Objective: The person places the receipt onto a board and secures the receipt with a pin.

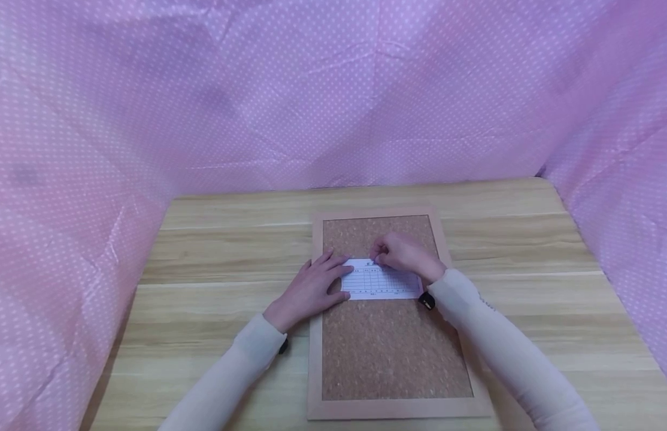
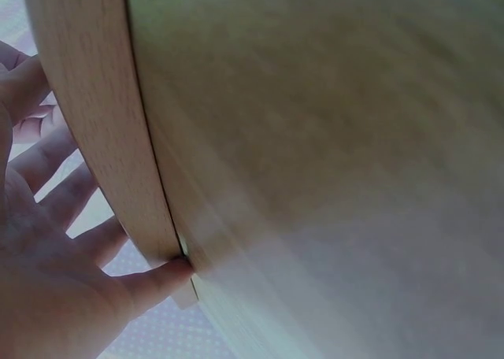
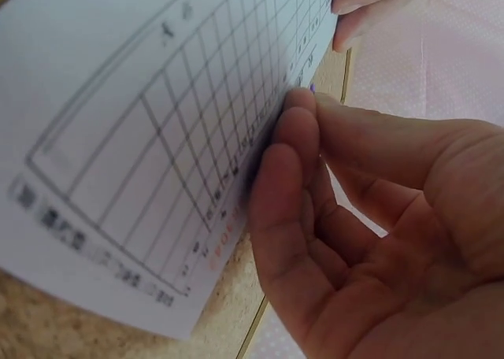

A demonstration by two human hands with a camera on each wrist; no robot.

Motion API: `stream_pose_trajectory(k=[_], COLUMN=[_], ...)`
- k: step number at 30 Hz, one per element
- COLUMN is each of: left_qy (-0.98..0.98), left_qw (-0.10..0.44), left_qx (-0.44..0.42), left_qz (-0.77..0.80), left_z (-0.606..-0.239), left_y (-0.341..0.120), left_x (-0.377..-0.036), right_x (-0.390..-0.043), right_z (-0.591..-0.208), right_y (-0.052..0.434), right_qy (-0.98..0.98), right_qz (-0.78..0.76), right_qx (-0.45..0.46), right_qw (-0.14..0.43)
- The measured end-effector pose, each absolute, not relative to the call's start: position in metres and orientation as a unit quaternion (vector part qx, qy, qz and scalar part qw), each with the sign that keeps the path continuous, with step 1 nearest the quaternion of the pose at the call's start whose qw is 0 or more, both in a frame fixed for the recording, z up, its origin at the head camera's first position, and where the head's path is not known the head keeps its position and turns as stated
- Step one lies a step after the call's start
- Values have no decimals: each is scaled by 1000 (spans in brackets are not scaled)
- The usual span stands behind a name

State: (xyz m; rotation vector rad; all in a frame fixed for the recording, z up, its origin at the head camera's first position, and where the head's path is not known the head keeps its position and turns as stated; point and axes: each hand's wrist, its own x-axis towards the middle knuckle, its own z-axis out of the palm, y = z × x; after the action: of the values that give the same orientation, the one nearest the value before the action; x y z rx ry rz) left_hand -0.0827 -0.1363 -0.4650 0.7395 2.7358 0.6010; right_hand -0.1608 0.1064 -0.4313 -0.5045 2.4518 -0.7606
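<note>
Head view, both wrist views: one printed paper slip [image 1: 381,281] lies flat across the upper middle of one cork board [image 1: 390,341], which rests framed in pale wood on the wooden worktop [image 1: 220,281]. Your left hand [image 1: 312,290] lies with straight, spread fingers on the slip's left end and the board's left frame, pressing rather than gripping. Your right hand [image 1: 403,254] sits at the slip's top edge with its fingers [image 3: 295,178] curled and bunched against the paper; the right wrist view shows a trace of purple or blue at the fingertips — possibly a small pin, though too hidden to be sure. As a judgement, the slip is light, thin and limp: it will slide on the cork and lift or crease at a touch, so you do best to hold it flat under the pads of the fingers near its ends — not to pinch it mid-sheet. The cork board looks stiff and moderately light, with a soft, grainy face that should take a point readily; grasp it by the wooden frame. Count: one slip, one board, two hands; pink dotted cloth [image 1: 333,90] encloses the worktop on three sides.
</note>
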Motion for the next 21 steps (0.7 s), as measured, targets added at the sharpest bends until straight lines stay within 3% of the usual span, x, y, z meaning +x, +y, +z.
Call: stream_pose_trajectory(k=[21], left_qy=[937], left_qw=[126], left_qx=[251], left_qz=[206], left_z=[-465], left_y=[-135], left_x=[-84], right_x=[-167], right_z=[-441], right_y=[115], right_qy=[900], right_qz=[-290], right_qx=[-173], right_qw=[275])
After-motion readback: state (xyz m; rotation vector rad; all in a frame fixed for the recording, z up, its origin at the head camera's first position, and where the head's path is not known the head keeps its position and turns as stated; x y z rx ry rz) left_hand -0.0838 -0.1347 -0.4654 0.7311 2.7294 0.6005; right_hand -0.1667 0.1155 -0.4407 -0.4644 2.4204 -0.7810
